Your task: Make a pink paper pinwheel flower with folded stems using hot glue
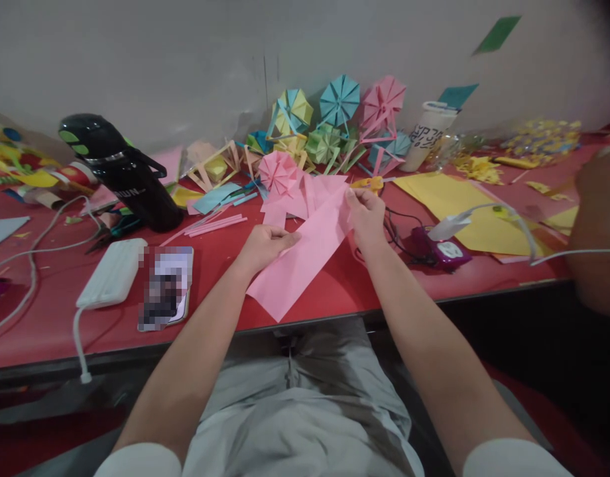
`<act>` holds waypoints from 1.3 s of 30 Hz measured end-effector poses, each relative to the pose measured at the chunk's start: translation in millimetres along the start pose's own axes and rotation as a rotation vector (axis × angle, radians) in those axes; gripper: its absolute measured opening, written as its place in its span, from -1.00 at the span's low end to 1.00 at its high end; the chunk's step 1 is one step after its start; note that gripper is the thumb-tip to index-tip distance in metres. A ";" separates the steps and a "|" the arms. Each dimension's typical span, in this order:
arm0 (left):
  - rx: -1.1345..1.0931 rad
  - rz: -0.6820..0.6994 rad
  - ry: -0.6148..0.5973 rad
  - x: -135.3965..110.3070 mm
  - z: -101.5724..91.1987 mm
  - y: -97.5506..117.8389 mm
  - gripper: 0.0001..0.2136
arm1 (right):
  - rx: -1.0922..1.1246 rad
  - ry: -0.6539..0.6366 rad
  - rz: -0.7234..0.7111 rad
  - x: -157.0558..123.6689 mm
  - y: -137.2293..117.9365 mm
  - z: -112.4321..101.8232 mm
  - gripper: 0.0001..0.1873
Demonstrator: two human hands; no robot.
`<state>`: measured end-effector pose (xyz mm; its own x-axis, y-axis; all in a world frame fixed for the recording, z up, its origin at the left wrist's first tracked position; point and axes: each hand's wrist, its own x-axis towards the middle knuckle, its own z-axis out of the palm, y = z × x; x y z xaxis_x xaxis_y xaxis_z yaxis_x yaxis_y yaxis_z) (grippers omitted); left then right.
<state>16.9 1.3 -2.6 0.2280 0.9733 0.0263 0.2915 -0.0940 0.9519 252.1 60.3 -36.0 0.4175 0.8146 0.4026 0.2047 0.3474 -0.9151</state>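
A long pink paper sheet (300, 262) lies slanted on the red table (46, 318), its lower corner reaching past the front edge. My left hand (265, 244) is closed and pinches the sheet's left edge near the middle. My right hand (366, 213) is closed on the sheet's upper right end, fingers curled over the paper. Just behind the sheet sit a pink folded paper fan (278, 172) and more pink folded pieces (317, 192).
A black flask (121, 169), white power bank (113, 271) and phone (166, 286) lie at left. Paper pinwheels (339, 99) stand at the wall. Yellow sheets (454, 199), a purple device with cables (441, 248) and a cup (427, 136) are at right. Another person's arm (598, 225) shows at the right edge.
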 end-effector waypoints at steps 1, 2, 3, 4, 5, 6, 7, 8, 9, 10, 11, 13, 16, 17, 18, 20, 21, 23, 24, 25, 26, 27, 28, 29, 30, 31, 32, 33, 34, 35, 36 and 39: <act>0.018 0.019 0.013 -0.1 -1.2 -1.1 -0.60 | 0.005 0.014 -0.002 1.5 1.8 -1.5 -0.48; 0.037 0.044 0.027 -0.1 -2.3 -2.3 -0.59 | 0.015 0.026 -0.003 2.8 3.5 -2.8 -0.47; 0.058 0.069 0.039 -0.2 -3.4 -3.6 -0.58 | 0.028 0.040 -0.006 3.9 5.0 -3.8 -0.47; 0.075 0.090 0.045 -0.2 -4.6 -4.7 -0.58 | 0.042 0.058 -0.008 4.8 6.5 -4.9 -0.47; 0.089 0.105 0.044 -0.3 -6.2 -5.6 -0.58 | 0.052 0.077 -0.008 5.6 7.6 -5.9 -0.47; 0.100 0.117 0.039 -0.6 -8.3 -6.2 -0.58 | 0.056 0.092 -0.006 6.2 8.4 -7.1 -0.48; 0.109 0.128 0.031 -1.2 -11.0 -6.2 -0.58 | 0.055 0.100 -0.001 6.3 8.7 -8.5 -0.48; 0.119 0.140 0.021 -2.3 -14.4 -5.9 -0.59 | 0.048 0.099 0.008 6.0 8.4 -10.1 -0.49; 0.136 0.156 0.012 -3.7 -18.3 -5.1 -0.59 | 0.039 0.088 0.018 5.1 7.5 -11.9 -0.50; 0.160 0.168 -0.005 -5.7 -22.6 -4.2 -0.60 | 0.030 0.072 0.027 3.5 6.1 -13.9 -0.51; 0.187 0.178 -0.025 -8.2 -27.1 -3.1 -0.62 | 0.025 0.058 0.032 1.4 4.1 -16.2 -0.53; 0.235 0.184 -0.057 -14.1 -36.0 -1.0 -0.67 | 0.026 0.029 0.044 -4.3 -0.5 -22.3 -0.57; 0.335 0.161 -0.099 -23.6 -46.8 1.4 -0.72 | -0.011 -0.052 0.084 -13.9 -6.7 -36.2 -0.67; 0.376 0.144 -0.115 -26.4 -49.5 2.5 -0.73 | -0.050 -0.078 0.094 -16.7 -8.3 -42.1 -0.70; 0.419 0.126 -0.127 -28.7 -51.8 3.9 -0.74 | -0.103 -0.109 0.097 -19.2 -10.0 -48.4 -0.72; 0.509 0.096 -0.163 -32.0 -55.6 8.3 -0.73 | -0.246 -0.186 0.081 -23.6 -14.8 -61.1 -0.76; 0.558 0.084 -0.189 -32.7 -57.2 11.2 -0.72 | -0.322 -0.232 0.061 -25.6 -18.6 -66.7 -0.78; 0.659 0.063 -0.264 -32.0 -59.8 17.1 -0.71 | -0.449 -0.327 -0.029 -30.0 -29.4 -74.1 -0.79; 0.706 0.049 -0.293 -30.4 -60.7 19.5 -0.71 | -0.490 -0.378 -0.104 -32.5 -36.1 -75.2 -0.74; 0.749 0.036 -0.314 -28.2 -61.2 21.2 -0.71 | -0.519 -0.439 -0.195 -35.2 -43.0 -74.4 -0.67; 0.784 0.026 -0.324 -25.4 -61.5 21.9 -0.72 | -0.542 -0.529 -0.280 -38.0 -49.6 -71.6 -0.62; 0.810 0.019 -0.332 -22.3 -61.5 21.7 -0.73 | -0.565 -0.628 -0.333 -40.7 -55.3 -67.0 -0.60; 0.825 0.018 -0.341 -19.2 -61.3 20.5 -0.73 | -0.587 -0.729 -0.353 -43.1 -59.8 -61.1 -0.61; 0.829 0.022 -0.356 -16.3 -61.2 18.7 -0.74 | -0.615 -0.821 -0.350 -45.0 -63.0 -54.3 -0.62; 0.824 0.029 -0.375 -14.0 -61.3 16.5 -0.74 | -0.646 -0.894 -0.335 -46.3 -65.0 -47.3 -0.63; 0.814 0.039 -0.393 -12.3 -61.8 14.2 -0.74 | -0.675 -0.953 -0.318 -47.1 -66.2 -40.6 -0.65; 0.804 0.047 -0.409 -11.4 -62.7 12.0 -0.74 | -0.696 -1.002 -0.303 -47.2 -67.0 -34.8 -0.67; 0.796 0.053 -0.419 -11.3 -64.1 10.1 -0.74 | -0.707 -1.043 -0.290 -46.8 -67.8 -30.3 -0.69; 0.791 0.056 -0.425 -11.9 -65.8 8.7 -0.74 | -0.707 -1.077 -0.280 -46.0 -68.8 -27.1 -0.73; 0.787 0.056 -0.428 -13.0 -67.8 7.7 -0.74 | -0.699 -1.107 -0.270 -45.2 -70.2 -25.3 -0.77; 0.784 0.060 -0.436 -14.5 -69.8 7.1 -0.74 | -0.692 -1.134 -0.259 -44.3 -71.8 -24.8 -0.80; 0.794 0.108 -0.481 -19.4 -74.4 7.6 -0.74 | -0.707 -1.203 -0.226 -43.2 -77.3 -27.7 -0.83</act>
<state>-54.4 -2.8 26.9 0.5993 0.7763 -0.1953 0.7551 -0.4673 0.4598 242.8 -14.6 18.0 -0.6092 0.7911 -0.0555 0.7086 0.5116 -0.4859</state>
